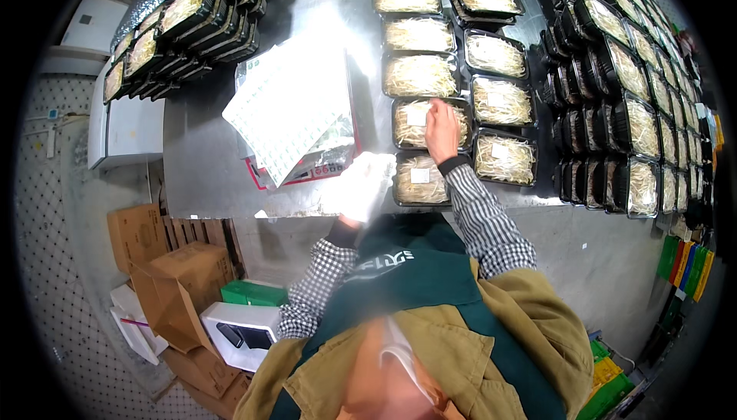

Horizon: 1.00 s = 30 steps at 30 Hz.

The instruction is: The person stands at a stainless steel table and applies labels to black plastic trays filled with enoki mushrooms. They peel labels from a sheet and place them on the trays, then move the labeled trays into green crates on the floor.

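My right hand [443, 131] rests over a black tray of bean sprouts [407, 132], its fingers bent and close together on the film. A white label [416, 116] lies on that tray, just left of the fingertips. Whether anything is between those fingers is hidden. Glare washes out my left hand [352, 204], which holds white paper [387, 177] with faint print along its edge. Nearest me, another sprout tray [432, 188] bears a white label [420, 176]. To the right, two more trays carry labels, including the near one [505, 161].
Sprout trays are stacked high at the right [627, 74] and back left [190, 28] of the metal table [201, 172]. Printed sheets [288, 103] lie left of the tray rows. Cardboard boxes [190, 270] and a white foam box [221, 313] sit below on the left.
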### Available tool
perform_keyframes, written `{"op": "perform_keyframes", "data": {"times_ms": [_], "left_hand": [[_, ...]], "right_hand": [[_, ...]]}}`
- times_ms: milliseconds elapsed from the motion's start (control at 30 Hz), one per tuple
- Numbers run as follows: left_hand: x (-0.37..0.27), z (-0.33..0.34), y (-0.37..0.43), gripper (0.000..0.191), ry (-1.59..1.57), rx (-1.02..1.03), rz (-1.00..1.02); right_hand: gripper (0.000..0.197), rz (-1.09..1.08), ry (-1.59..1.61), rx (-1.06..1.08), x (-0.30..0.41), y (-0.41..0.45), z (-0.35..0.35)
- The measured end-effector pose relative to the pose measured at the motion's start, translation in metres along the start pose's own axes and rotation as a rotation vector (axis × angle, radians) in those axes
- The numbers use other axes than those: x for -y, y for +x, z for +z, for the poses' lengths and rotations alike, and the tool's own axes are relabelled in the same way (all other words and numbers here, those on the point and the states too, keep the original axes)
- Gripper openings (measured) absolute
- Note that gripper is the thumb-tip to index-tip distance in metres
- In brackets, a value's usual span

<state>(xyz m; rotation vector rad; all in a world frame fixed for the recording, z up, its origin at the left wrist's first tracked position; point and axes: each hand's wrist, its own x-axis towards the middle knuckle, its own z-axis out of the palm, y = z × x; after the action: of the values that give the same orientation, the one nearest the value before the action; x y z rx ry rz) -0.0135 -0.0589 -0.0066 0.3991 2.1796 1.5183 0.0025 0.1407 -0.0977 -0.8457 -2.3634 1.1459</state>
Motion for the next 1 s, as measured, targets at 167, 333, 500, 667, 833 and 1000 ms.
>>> {"op": "perform_keyframes", "data": {"times_ms": [167,333,500,667,833,1000], "left_hand": [[0.011,0.006,0.016,0.018,0.362,-0.197,0.322],[-0.001,0.002,0.020,0.011,0.144,0.017,0.291],[-0.031,-0.003,0.010,0.028,-0.283,0.107,-0.067],[-0.037,-0.011,0.014,0.020,-0.242,0.081,-0.085],[-0.021,-0.010,0.024,0.009,-0.230,-0.102,-0.179],[-0.012,-0.005,0.036,0.017,-0.169,-0.335,0.077]], "right_hand": [[0.020,0.342,0.991,0.728,0.051,-0.059,-0.030],[0.018,0.257,0.693,0.380,0.049,-0.011,-0.029],[0.026,-0.115,-0.222,-0.097,0.014,0.109,0.018],[0.034,-0.261,-0.498,-0.212,-0.011,0.121,0.056],[0.025,-0.179,-0.209,-0.128,0.012,0.116,0.026],[0.026,0.194,0.868,1.011,0.065,0.015,-0.024]]}}
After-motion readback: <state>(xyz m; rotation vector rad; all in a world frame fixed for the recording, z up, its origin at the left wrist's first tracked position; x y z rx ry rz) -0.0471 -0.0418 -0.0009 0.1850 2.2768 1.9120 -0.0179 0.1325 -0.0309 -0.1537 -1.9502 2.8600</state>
